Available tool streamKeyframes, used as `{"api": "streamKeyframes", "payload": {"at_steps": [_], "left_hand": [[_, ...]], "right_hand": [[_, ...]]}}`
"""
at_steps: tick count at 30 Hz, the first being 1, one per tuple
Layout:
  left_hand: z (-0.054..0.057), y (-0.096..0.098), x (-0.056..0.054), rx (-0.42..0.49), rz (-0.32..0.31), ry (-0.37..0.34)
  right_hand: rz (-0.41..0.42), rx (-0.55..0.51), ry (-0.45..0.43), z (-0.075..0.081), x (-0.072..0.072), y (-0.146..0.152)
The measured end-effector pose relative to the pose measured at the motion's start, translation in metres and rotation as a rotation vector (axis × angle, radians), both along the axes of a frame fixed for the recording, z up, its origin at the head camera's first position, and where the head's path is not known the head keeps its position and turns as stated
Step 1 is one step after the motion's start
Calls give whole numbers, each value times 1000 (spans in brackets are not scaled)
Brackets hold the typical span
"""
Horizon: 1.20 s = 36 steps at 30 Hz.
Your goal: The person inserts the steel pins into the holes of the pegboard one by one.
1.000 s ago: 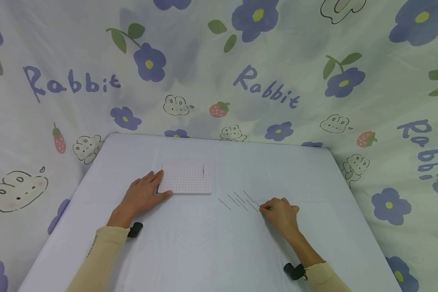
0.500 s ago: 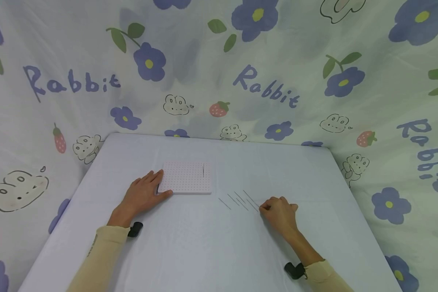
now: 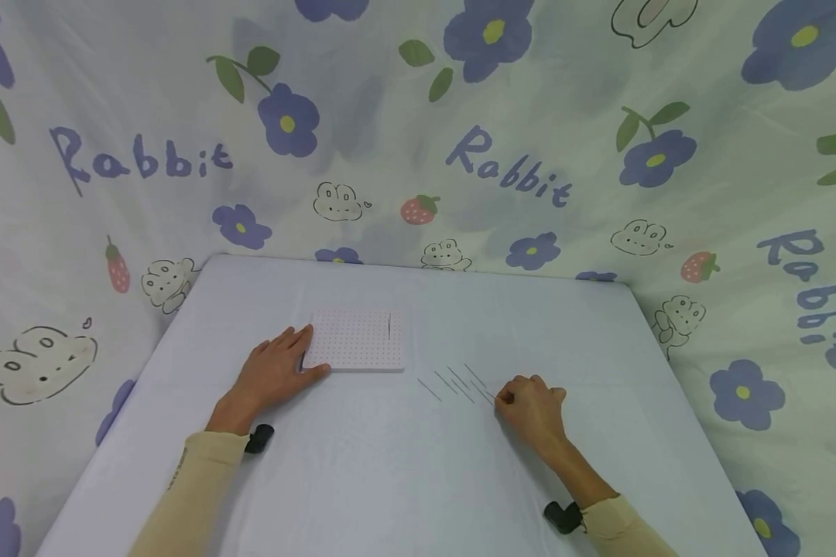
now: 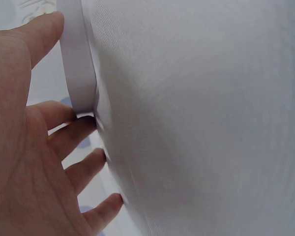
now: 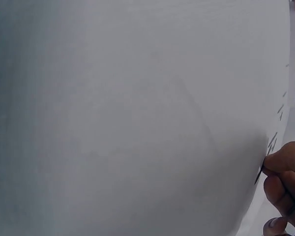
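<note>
We see a thin dark needle point(image 5: 259, 175) pinched between thumb and finger of the right hand point(image 3: 532, 410), low over the white tabletop point(image 3: 404, 472), to the right of centre. Just beside those fingertips, several loose needles point(image 3: 429, 389) lie slanting, roughly side by side. Left of them, across a strip of bare cloth, sits a pale perforated board point(image 3: 351, 340), well inside the table's edges. The left hand point(image 3: 273, 370) holds nothing clasped: its fingers lie extended against the board's left side, the thumb at the near corner. Near the board's far right corner we make out a dark upright line point(image 3: 389, 326); we cannot tell whether it is one needle or two.

The tabletop runs on well past the right hand to its right edge, and back to a curtain point(image 3: 404, 116) on which we read "Rabbit" three times, once running downwards. Small lettering on the left sleeve point(image 3: 191, 487) is too tiny for us to read. The right wrist view cuts off most of its hand, and both sleeves leave the head view at the bottom.
</note>
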<state>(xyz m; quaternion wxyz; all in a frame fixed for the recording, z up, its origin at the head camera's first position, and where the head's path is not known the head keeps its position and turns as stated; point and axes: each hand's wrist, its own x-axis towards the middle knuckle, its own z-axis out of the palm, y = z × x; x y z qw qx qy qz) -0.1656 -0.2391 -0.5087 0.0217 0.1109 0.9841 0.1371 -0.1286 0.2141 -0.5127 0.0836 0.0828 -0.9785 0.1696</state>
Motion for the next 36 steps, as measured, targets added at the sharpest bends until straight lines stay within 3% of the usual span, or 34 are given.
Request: {"api": "streamKeyframes", "payload": {"at_steps": [9, 21, 36], "left_hand": [[0, 0, 0, 5, 8, -17], [0, 0, 0, -8, 5, -10], [2, 2, 1, -10, 9, 2]], "right_hand": [[17, 58, 40, 0, -1, -3], [49, 161, 29, 2, -6, -8], [79, 176, -101, 2, -15, -9]]}}
